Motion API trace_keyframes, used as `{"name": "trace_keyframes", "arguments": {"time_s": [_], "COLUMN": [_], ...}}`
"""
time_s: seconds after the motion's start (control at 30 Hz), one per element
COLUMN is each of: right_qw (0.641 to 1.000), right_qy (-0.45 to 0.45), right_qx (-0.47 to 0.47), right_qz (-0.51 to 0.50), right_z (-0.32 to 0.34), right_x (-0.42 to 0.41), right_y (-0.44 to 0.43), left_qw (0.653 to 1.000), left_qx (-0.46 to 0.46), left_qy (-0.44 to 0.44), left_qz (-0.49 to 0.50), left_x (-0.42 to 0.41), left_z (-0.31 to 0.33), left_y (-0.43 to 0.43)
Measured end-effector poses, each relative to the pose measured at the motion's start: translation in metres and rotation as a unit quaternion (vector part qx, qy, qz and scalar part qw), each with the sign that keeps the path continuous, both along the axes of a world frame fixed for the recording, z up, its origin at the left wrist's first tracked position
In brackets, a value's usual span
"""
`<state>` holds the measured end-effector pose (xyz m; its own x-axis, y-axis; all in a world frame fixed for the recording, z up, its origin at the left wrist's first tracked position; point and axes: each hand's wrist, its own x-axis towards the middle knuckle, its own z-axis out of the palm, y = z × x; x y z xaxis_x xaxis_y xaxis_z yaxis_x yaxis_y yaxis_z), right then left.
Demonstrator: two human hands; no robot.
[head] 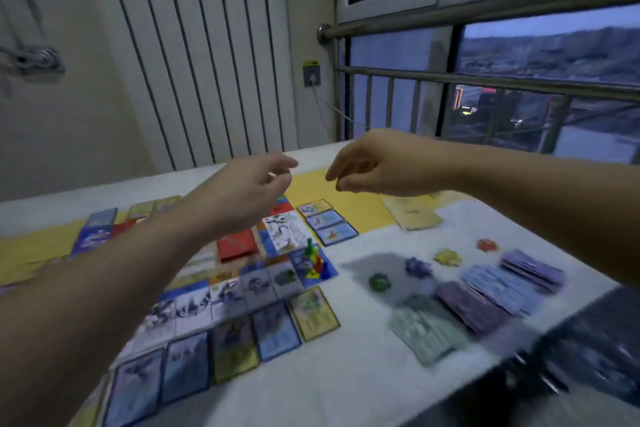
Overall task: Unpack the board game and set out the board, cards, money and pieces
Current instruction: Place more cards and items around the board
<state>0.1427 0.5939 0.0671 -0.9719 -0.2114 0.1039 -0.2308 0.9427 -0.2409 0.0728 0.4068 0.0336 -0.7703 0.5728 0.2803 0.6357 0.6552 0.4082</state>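
Note:
The game board [284, 232] lies flat on the white table [381, 374], with a red card deck [239, 244] on it and several coloured pawns [313, 258] standing on a corner square. Rows of cards [242, 340] line its near edge, and three more cards [329, 222] lie at its right side. Fanned money stacks [485, 298] lie to the right, with small green [379, 282], blue [417, 267], yellow [446, 257] and red [486, 244] piles of pieces behind them. My left hand [249, 191] hovers above the board with relaxed fingers. My right hand [374, 166] hangs beside it, fingers loosely curled downward, with nothing plainly in them.
A yellow sheet [332, 191] lies under the far side of the board, and a pale yellow leaflet [412, 215] sits at the back right. A dark blurred object [588, 357] is off the table's near right corner. A metal window rail [485, 80] and a ribbed wall panel [207, 62] stand behind.

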Motion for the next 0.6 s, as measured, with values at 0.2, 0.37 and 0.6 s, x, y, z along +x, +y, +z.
{"name": "trace_keyframes", "arguments": {"time_s": [0.2,0.37,0.6], "right_qw": [0.994,0.976,0.967], "right_qy": [-0.088,-0.171,-0.184], "right_qx": [0.063,0.109,0.133], "right_qz": [-0.035,-0.080,-0.119], "right_z": [-0.027,-0.055,-0.069], "right_x": [0.080,0.095,0.081], "right_y": [0.023,0.033,0.032], "left_qw": [0.996,0.988,0.987], "left_qx": [-0.056,-0.128,-0.093], "left_qy": [-0.002,-0.049,-0.131], "left_qz": [-0.064,-0.071,-0.025], "left_x": [0.080,0.115,0.110], "left_z": [-0.030,-0.060,-0.097], "left_y": [0.027,0.052,0.085]}}
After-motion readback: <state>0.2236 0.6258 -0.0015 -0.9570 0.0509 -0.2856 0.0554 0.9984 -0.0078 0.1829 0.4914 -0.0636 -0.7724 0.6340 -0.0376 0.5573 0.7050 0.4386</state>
